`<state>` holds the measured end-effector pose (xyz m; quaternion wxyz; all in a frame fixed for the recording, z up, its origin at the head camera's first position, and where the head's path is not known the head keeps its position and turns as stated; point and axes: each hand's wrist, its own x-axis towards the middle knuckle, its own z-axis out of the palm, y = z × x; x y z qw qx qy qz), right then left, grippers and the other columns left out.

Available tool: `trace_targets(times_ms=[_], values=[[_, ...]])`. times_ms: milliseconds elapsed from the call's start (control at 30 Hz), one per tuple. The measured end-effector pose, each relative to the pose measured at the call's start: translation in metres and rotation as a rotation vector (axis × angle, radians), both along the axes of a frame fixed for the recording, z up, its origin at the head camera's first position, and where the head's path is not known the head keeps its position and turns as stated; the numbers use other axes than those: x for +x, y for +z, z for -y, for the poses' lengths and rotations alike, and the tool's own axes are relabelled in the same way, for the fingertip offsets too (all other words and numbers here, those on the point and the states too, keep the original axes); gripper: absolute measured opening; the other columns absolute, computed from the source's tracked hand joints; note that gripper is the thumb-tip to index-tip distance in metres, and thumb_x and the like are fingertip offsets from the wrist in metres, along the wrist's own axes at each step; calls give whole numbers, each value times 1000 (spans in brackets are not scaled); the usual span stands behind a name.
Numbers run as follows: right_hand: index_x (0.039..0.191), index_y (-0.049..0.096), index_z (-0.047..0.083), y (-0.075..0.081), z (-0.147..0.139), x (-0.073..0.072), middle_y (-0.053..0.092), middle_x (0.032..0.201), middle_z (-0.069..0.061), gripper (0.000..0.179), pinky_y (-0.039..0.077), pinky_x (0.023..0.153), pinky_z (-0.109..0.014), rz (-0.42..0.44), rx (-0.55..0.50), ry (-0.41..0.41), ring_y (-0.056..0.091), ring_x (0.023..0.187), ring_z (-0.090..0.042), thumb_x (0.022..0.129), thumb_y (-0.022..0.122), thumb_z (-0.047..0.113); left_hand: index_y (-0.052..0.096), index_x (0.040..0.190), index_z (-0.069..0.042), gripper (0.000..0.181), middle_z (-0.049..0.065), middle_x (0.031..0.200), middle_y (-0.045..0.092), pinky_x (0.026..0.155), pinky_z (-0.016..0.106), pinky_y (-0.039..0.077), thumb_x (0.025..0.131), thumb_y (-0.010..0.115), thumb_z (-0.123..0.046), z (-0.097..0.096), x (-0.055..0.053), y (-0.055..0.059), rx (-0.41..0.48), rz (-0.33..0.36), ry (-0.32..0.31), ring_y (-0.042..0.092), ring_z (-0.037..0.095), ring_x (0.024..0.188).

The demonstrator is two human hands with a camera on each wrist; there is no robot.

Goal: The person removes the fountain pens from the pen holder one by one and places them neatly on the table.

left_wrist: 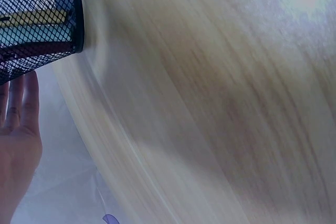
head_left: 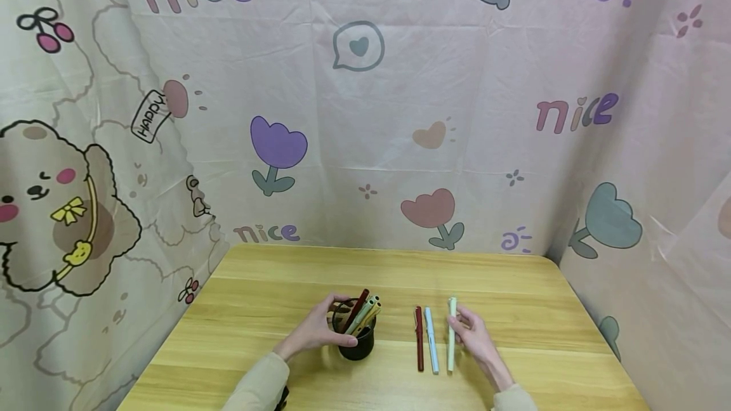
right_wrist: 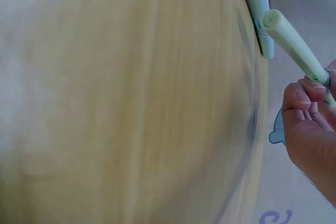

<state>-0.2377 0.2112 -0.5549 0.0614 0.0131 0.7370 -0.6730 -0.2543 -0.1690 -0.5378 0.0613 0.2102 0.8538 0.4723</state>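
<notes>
My left hand holds a black mesh pen holder, with the thumb along its front and the fingers on its far side. Several pens lean inside it, among them a dark red pen and a yellow one. In the left wrist view the mesh of the holder is tilted beside the fingers. Further right, my right hand pinches a pale green pen around its middle. The right wrist view shows that pen's end raised over the table.
Left of the right hand, a dark red pen and a light blue pen lie side by side on the wooden table. A printed cloth hangs behind the table and along both sides.
</notes>
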Motion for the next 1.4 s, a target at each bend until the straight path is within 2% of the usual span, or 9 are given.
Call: trace_targets(times_ms=[233,467,800,1067,1267,1400], values=[[153,30,-6,-1,0,-1,55,94,-3,58,38,54,-15,6,15,61,44,62,-4,100,53,4,44,144,-10,92,19,146,52,105,68,44,70,91,-39,1,-1,-1,-10,1,-2,49,45,133],[150,33,-10,-4,-2,-2,52,90,0,55,37,54,-14,-3,19,102,43,62,-3,100,52,4,43,145,-10,94,20,146,51,105,68,44,70,91,-39,1,-1,-1,-16,12,2,48,45,133],[147,31,-15,-6,-4,-4,50,92,-1,54,36,54,-13,-3,20,165,42,62,-2,100,51,4,45,144,-12,91,21,146,51,105,69,43,70,92,-38,0,0,0,2,9,-2,48,46,133],[143,31,-17,-8,-1,-7,54,92,0,53,37,53,-13,9,32,136,44,62,-2,99,53,2,45,143,-13,91,21,146,51,105,68,44,69,92,-37,-1,0,-1,9,4,-3,49,45,132],[133,38,-17,-10,1,-9,60,92,-5,44,39,52,-14,22,58,92,46,61,-5,97,56,1,45,143,-13,90,21,146,51,105,69,43,69,92,-37,0,0,-1,12,8,-4,48,45,133],[130,41,-17,-12,2,-9,61,90,-5,41,39,51,-15,24,84,94,47,61,-6,97,57,1,45,143,-13,90,21,147,50,105,70,42,70,92,-37,-1,-1,-1,13,13,-4,47,46,133]])
